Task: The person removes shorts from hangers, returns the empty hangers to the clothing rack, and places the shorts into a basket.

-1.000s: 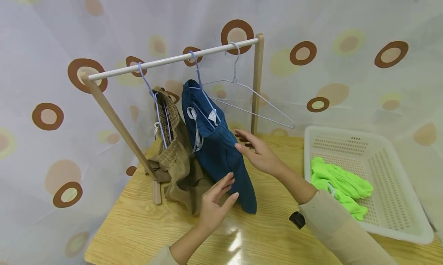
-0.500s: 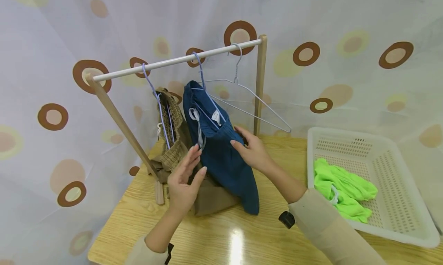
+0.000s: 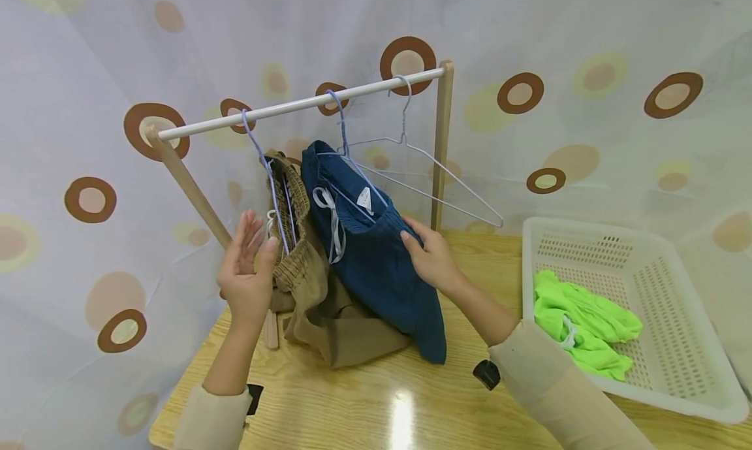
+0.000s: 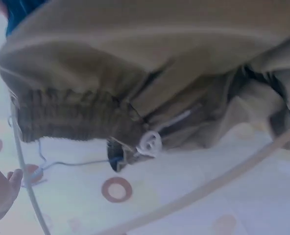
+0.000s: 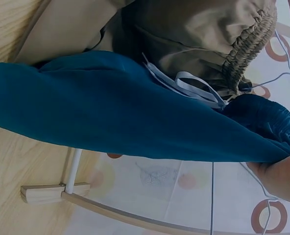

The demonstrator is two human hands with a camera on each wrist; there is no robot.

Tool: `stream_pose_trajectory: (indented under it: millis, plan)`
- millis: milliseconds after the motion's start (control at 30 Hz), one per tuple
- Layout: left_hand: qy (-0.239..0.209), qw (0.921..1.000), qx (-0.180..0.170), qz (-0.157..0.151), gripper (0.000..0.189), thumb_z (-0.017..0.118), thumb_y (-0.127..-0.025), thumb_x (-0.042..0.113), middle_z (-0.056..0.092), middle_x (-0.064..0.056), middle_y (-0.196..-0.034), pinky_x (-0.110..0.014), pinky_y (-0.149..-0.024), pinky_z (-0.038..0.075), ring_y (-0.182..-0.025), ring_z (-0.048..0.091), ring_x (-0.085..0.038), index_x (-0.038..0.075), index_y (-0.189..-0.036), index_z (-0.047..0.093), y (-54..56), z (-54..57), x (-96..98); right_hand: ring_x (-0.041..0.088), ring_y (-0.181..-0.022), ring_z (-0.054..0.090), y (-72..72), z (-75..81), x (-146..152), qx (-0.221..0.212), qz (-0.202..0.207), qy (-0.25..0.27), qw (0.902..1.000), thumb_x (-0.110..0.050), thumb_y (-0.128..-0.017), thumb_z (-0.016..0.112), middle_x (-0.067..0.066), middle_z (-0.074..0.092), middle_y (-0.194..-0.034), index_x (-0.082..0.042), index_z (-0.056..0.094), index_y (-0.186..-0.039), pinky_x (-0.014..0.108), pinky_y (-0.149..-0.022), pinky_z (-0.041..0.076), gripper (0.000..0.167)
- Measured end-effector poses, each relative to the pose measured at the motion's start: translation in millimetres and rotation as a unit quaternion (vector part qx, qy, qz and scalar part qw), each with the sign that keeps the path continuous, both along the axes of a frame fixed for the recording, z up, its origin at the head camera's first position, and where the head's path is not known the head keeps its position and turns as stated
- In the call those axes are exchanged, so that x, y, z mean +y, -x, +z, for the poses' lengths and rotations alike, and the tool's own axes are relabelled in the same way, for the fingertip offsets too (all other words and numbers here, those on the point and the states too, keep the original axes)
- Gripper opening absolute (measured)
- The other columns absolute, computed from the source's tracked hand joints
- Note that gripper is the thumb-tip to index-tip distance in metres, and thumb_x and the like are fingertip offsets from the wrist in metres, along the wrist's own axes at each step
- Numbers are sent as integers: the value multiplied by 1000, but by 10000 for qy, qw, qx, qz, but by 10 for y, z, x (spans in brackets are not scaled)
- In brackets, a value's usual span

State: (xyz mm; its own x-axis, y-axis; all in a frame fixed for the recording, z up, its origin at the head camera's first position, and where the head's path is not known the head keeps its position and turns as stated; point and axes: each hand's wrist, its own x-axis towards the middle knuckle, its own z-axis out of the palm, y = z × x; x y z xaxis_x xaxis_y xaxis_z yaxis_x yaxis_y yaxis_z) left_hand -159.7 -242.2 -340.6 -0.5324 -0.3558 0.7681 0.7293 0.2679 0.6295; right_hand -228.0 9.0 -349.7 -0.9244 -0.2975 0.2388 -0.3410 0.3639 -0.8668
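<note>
Head view: blue garment [image 3: 382, 260] bears an illegible white label [image 3: 365, 200].

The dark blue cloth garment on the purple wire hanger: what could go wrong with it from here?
Since the right hand holds the dark blue cloth garment at its waistband, a tug might unhook the purple wire hanger from the round white rod. The brown cloth garment with a gathered waistband hangs close beside the blue one, so the two might catch. A bump could swing the bare silver-grey wire hanger alongside.
</note>
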Motion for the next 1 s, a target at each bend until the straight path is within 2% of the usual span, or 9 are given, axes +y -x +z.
stream_pose_trajectory:
  millis: [67, 233, 333, 467, 600, 767, 900, 1000]
  plan:
    - [-65, 9997, -54, 231, 48, 61, -87, 1, 57, -9, -129, -23, -99, 46, -116, 56, -10, -11, -130, 45, 26, -4, -81, 35, -131, 40, -5, -3, -2, -14, -8, -7, 10000, -14, -98, 41, 20, 44, -140, 3, 41, -137, 47, -110, 32, 42]
    - [-41, 9955, -202, 927, 46, 59, -86, -2, 53, -24, -129, -24, -99, 45, -115, 55, -9, -9, -130, 47, 96, -30, -245, 36, -130, 41, -12, -4, -4, 27, -60, 3, 10000, -14, -98, 41, 21, 44, -140, 3, 41, -137, 48, -110, 33, 42]
    - [-154, 9919, -248, 1236, 46, 59, -85, -4, 52, -27, -129, -25, -100, 45, -115, 55, -8, -8, -129, 48, 168, -63, -353, 36, -130, 40, -7, -12, -3, 58, -86, 58, 9999, -13, -98, 41, 21, 44, -140, 3, 41, -136, 49, -110, 32, 42]
    - [-623, 9868, -261, 1474, 45, 62, -83, -2, 54, -24, -128, -27, -100, 45, -115, 56, -13, -7, -127, 51, 263, -109, -500, 35, -130, 41, 7, -33, -6, 55, -90, 177, 9998, -12, -98, 42, 21, 44, -140, 3, 42, -136, 48, -110, 32, 41]
    - [-1010, 9806, -455, 1617, 47, 64, -82, 0, 54, -21, -129, -29, -102, 44, -118, 53, -20, -5, -127, 52, 362, -157, -628, 35, -130, 41, 7, -44, 0, 50, -96, 236, 9997, -12, -98, 42, 20, 44, -140, 3, 42, -136, 48, -110, 33, 41]
    - [-1097, 9715, -928, 1887, 50, 65, -83, 4, 53, -17, -132, -30, -104, 41, -121, 50, -24, -3, -130, 49, 490, -226, -757, 35, -130, 42, 12, -60, 10, 197, -107, 284, 9993, -11, -98, 43, 21, 45, -139, 3, 43, -135, 47, -109, 34, 41]
    - [-1045, 9598, -1300, 2256, 51, 65, -85, 9, 53, -14, -133, -30, -104, 41, -120, 48, -26, -3, -131, 48, 595, -288, -860, 35, -129, 43, 17, -70, 8, 304, -91, 402, 9987, -10, -97, 44, 21, 46, -138, 4, 44, -134, 47, -108, 35, 40]
    - [-1202, 9517, -1557, 2358, 50, 64, -86, 9, 53, -15, -132, -30, -103, 42, -119, 50, -24, -3, -131, 48, 663, -338, -928, 34, -129, 43, 18, -79, 7, 266, -91, 461, 9985, -11, -97, 44, 20, 47, -137, 3, 45, -134, 46, -109, 35, 39]
